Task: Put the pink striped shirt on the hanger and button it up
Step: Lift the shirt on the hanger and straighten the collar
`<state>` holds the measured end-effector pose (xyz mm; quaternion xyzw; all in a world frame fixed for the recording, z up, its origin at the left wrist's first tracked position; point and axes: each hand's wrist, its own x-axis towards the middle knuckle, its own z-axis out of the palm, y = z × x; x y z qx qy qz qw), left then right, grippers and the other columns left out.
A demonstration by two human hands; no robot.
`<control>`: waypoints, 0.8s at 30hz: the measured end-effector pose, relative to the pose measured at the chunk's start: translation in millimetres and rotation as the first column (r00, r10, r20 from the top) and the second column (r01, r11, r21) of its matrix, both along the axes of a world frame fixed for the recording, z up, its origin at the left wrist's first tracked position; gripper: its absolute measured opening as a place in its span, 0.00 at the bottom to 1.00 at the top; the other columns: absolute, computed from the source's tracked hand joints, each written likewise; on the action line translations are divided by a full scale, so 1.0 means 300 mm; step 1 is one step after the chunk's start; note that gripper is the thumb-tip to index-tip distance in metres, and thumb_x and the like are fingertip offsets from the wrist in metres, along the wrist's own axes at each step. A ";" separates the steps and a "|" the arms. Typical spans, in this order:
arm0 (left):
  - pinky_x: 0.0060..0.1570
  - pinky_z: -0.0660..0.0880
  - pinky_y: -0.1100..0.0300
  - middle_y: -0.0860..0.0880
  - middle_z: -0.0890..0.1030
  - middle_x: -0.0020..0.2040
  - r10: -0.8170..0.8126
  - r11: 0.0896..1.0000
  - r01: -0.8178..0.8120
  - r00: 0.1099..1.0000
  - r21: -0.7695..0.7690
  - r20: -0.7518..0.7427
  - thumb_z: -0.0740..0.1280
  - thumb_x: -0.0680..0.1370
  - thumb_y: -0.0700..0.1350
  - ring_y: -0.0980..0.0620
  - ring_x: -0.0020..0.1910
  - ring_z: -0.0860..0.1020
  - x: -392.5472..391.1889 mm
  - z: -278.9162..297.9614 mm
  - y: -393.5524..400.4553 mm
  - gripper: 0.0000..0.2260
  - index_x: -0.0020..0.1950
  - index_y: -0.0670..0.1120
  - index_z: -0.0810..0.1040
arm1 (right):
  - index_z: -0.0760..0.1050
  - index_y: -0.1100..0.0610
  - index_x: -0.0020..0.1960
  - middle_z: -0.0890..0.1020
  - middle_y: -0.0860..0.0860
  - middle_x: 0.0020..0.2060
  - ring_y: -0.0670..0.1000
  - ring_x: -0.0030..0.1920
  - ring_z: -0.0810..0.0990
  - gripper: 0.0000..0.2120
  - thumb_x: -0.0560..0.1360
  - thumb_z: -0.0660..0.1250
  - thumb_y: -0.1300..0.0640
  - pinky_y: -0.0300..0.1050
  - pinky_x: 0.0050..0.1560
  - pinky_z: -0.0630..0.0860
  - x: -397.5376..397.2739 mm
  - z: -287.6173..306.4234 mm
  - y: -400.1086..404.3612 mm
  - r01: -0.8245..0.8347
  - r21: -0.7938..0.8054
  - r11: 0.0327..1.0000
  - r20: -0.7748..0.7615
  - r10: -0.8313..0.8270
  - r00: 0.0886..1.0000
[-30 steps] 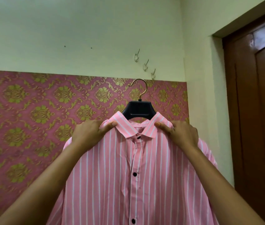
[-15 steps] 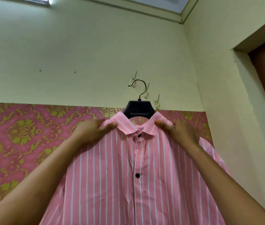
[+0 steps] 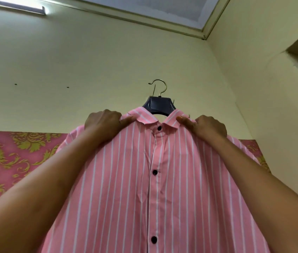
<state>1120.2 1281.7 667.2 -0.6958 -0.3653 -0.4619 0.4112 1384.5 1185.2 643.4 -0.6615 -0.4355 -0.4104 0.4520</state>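
2 hands [image 3: 103,123] grip striped shirt [image 3: 155,189].

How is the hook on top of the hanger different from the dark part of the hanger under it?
The hook is thin, curved, gold-coloured wire; the hanger body is broad, flat and dark. The hook stands fully in view against the wall; the hanger body is partly tucked inside the collar of the pink striped shirt. Both belong to one hanger and sit upright, centred above the collar.

body: left hand [image 3: 103,123] and right hand [image 3: 210,127] bare | forearms: bare, sleeveless (as far as visible) | jewellery: none visible
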 end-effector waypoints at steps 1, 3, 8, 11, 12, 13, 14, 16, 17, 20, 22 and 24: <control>0.39 0.68 0.54 0.42 0.79 0.46 0.007 1.000 -0.007 1.000 0.003 -0.003 0.42 0.73 0.71 0.43 0.42 0.76 0.007 0.016 0.020 0.32 0.41 0.47 0.73 | 0.71 0.58 0.36 0.78 0.58 0.41 0.59 0.46 0.77 0.37 0.66 0.48 0.23 0.46 0.42 0.67 0.006 0.019 0.015 0.007 -0.013 1.000 0.003 -0.007 1.000; 0.40 0.68 0.54 0.42 0.79 0.47 0.025 1.000 -0.025 1.000 -0.007 -0.005 0.41 0.72 0.71 0.43 0.43 0.76 0.016 0.046 0.052 0.35 0.42 0.46 0.75 | 0.70 0.58 0.37 0.75 0.57 0.39 0.58 0.43 0.75 0.37 0.66 0.47 0.23 0.46 0.42 0.66 0.011 0.057 0.038 -0.001 -0.035 0.999 0.005 0.001 1.000; 0.41 0.68 0.53 0.41 0.79 0.51 0.068 0.997 -0.067 0.997 -0.033 0.020 0.41 0.72 0.72 0.42 0.49 0.77 0.021 0.126 0.080 0.37 0.46 0.44 0.77 | 0.72 0.59 0.41 0.74 0.56 0.40 0.57 0.43 0.73 0.39 0.67 0.47 0.23 0.46 0.43 0.66 0.023 0.143 0.076 -0.006 -0.046 0.999 0.031 0.008 0.999; 0.41 0.68 0.53 0.42 0.79 0.51 0.084 0.996 -0.084 0.996 -0.039 0.010 0.40 0.70 0.73 0.42 0.50 0.77 0.038 0.177 0.077 0.39 0.48 0.45 0.78 | 0.71 0.59 0.42 0.74 0.56 0.41 0.57 0.44 0.73 0.39 0.67 0.46 0.24 0.46 0.44 0.66 0.045 0.184 0.078 -0.026 -0.054 0.998 0.033 0.027 0.999; 0.42 0.69 0.53 0.42 0.79 0.50 0.089 0.995 -0.089 0.996 -0.048 0.009 0.39 0.70 0.73 0.42 0.50 0.76 0.046 0.191 0.078 0.40 0.48 0.45 0.78 | 0.71 0.59 0.42 0.74 0.56 0.41 0.57 0.44 0.73 0.39 0.67 0.46 0.24 0.47 0.44 0.66 0.056 0.198 0.080 -0.028 -0.064 0.998 0.033 0.030 0.999; 0.43 0.70 0.53 0.43 0.78 0.49 0.094 0.994 -0.093 0.996 -0.059 0.004 0.39 0.69 0.74 0.42 0.50 0.76 0.056 0.205 0.081 0.41 0.49 0.45 0.78 | 0.70 0.59 0.42 0.74 0.56 0.41 0.57 0.44 0.72 0.38 0.67 0.45 0.24 0.47 0.45 0.66 0.069 0.213 0.085 -0.032 -0.084 0.996 0.030 0.035 0.999; 0.44 0.70 0.52 0.43 0.78 0.48 0.097 0.992 -0.097 0.995 -0.074 -0.001 0.38 0.68 0.74 0.43 0.50 0.76 0.063 0.214 0.084 0.42 0.49 0.45 0.78 | 0.70 0.59 0.41 0.74 0.57 0.41 0.57 0.44 0.72 0.38 0.66 0.45 0.23 0.48 0.47 0.68 0.079 0.225 0.092 -0.040 -0.115 0.993 0.025 0.043 0.999; 0.46 0.72 0.51 0.45 0.76 0.46 0.100 0.990 -0.100 0.995 -0.098 -0.006 0.37 0.66 0.75 0.43 0.50 0.76 0.071 0.224 0.095 0.43 0.49 0.46 0.77 | 0.68 0.58 0.38 0.74 0.57 0.42 0.57 0.46 0.73 0.39 0.64 0.44 0.22 0.50 0.53 0.71 0.094 0.243 0.106 -0.057 -0.167 0.984 0.022 0.062 0.998; 0.48 0.73 0.51 0.45 0.76 0.46 0.098 0.990 -0.098 0.995 -0.105 -0.003 0.37 0.65 0.76 0.43 0.49 0.76 0.072 0.228 0.102 0.43 0.48 0.46 0.77 | 0.68 0.58 0.38 0.74 0.57 0.42 0.58 0.46 0.74 0.39 0.64 0.44 0.21 0.51 0.56 0.71 0.098 0.252 0.111 -0.066 -0.181 0.981 0.023 0.071 0.997; 0.52 0.74 0.48 0.44 0.76 0.46 0.094 0.989 -0.093 0.996 -0.116 -0.001 0.37 0.64 0.76 0.42 0.49 0.75 0.066 0.238 0.115 0.43 0.46 0.45 0.77 | 0.69 0.59 0.37 0.76 0.59 0.45 0.58 0.48 0.75 0.41 0.61 0.44 0.20 0.53 0.60 0.71 0.098 0.276 0.127 -0.087 -0.193 0.977 0.023 0.093 0.995; 0.53 0.73 0.48 0.44 0.75 0.45 0.097 0.986 -0.098 0.995 -0.134 -0.017 0.38 0.64 0.76 0.42 0.50 0.75 0.068 0.247 0.114 0.42 0.45 0.46 0.77 | 0.74 0.61 0.47 0.77 0.61 0.54 0.60 0.53 0.76 0.47 0.61 0.44 0.20 0.54 0.62 0.70 0.100 0.290 0.133 -0.101 -0.202 0.974 0.009 0.105 0.994; 0.55 0.73 0.48 0.44 0.75 0.46 0.105 0.980 -0.110 0.994 -0.163 -0.036 0.38 0.63 0.76 0.43 0.50 0.75 0.075 0.245 0.113 0.42 0.45 0.46 0.77 | 0.72 0.62 0.61 0.74 0.61 0.62 0.60 0.59 0.75 0.50 0.64 0.45 0.21 0.54 0.64 0.69 0.100 0.288 0.146 -0.109 -0.240 0.965 -0.018 0.108 0.994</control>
